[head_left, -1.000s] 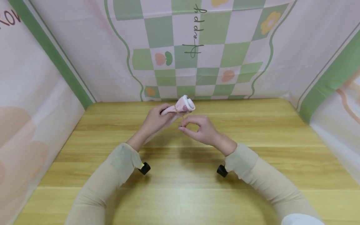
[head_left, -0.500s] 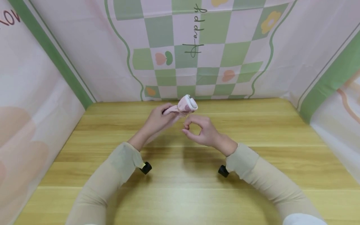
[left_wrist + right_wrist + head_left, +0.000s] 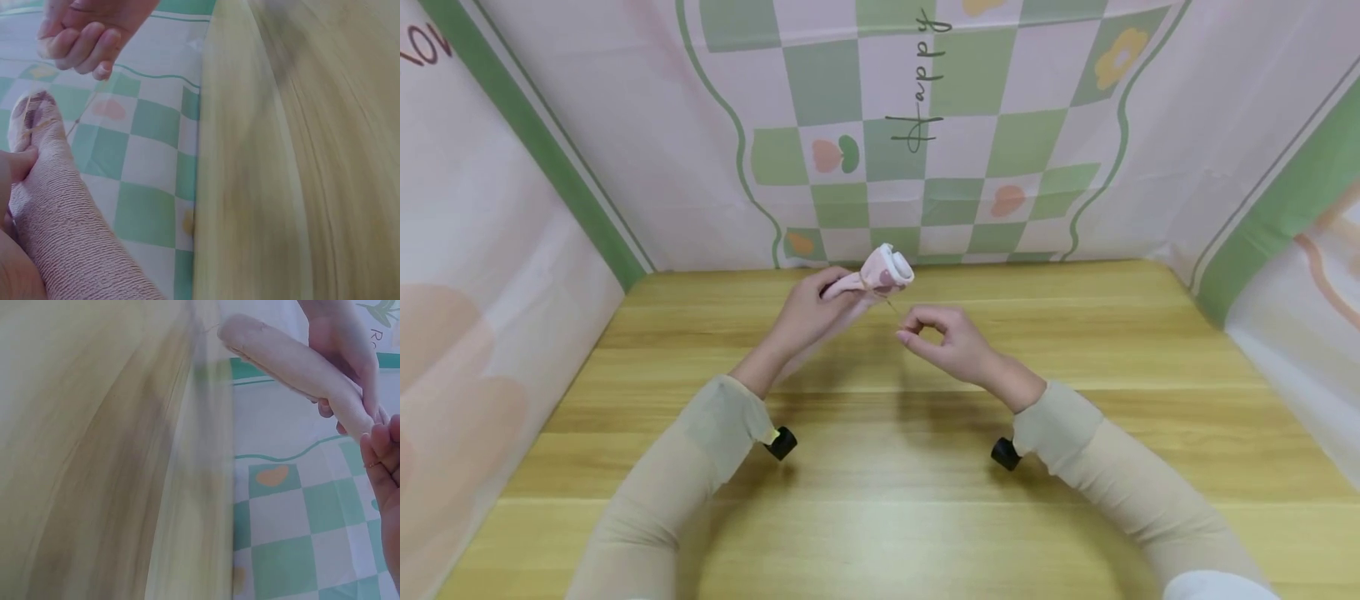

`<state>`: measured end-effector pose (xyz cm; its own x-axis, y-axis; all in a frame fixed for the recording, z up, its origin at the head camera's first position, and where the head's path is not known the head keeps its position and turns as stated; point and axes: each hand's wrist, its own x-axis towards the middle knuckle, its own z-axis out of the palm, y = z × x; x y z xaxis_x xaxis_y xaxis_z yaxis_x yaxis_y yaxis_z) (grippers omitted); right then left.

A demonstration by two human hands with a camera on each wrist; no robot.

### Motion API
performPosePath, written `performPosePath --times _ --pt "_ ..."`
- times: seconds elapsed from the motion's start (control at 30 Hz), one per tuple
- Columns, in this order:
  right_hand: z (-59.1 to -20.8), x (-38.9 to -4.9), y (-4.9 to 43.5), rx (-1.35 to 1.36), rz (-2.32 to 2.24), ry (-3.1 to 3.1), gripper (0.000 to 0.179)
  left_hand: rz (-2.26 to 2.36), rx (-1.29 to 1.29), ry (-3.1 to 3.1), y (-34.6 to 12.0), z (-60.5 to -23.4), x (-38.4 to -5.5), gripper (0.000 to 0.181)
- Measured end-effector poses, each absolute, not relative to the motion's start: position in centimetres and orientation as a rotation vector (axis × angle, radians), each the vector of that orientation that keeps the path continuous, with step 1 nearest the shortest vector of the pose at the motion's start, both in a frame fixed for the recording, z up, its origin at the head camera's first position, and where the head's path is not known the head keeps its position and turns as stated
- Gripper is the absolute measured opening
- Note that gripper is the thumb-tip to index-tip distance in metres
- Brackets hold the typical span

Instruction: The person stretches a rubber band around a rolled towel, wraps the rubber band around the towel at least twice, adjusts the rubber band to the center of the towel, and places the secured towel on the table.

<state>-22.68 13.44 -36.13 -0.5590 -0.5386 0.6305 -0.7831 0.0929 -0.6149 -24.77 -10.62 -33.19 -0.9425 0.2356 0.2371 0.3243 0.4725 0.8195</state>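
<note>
My left hand (image 3: 808, 312) grips a rolled pink towel (image 3: 880, 268) with white edges and mauve spots, held above the table at a tilt. In the left wrist view the rolled towel (image 3: 75, 219) shows a ribbed weave, with the thumb pressed near its narrow neck. A thin tan cord (image 3: 891, 305) circles that neck below the flared end. From there the cord (image 3: 76, 122) stretches to my right hand (image 3: 953, 343), which pinches its free end between thumb and forefinger. The right wrist view shows the towel's long lower part (image 3: 287, 362) hanging past the left hand.
A wooden table (image 3: 880, 500) lies beneath both hands. Behind it hangs a green and white checkered cloth (image 3: 895, 150), and pale printed cloth (image 3: 490, 333) closes off the sides. Small black devices (image 3: 782, 443) sit at both wrists.
The right hand has drawn slightly to the right, while the left hand and towel have shifted slightly left and up. More of the cord now shows stretched between them.
</note>
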Motion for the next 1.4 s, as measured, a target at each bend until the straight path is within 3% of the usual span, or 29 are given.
performPosePath --times 0.5,1.4 --pt "-36.9 -22.0 14.0 1.439 1.433 -2.112 0.019 -1.413 -0.496 -2.601 -11.5 -33.9 -25.3 0.026" --pt "-37.5 -20.7 13.7 1.504 1.476 -2.100 0.017 -1.418 -0.444 -2.649 -12.3 -34.3 -25.3 0.025"
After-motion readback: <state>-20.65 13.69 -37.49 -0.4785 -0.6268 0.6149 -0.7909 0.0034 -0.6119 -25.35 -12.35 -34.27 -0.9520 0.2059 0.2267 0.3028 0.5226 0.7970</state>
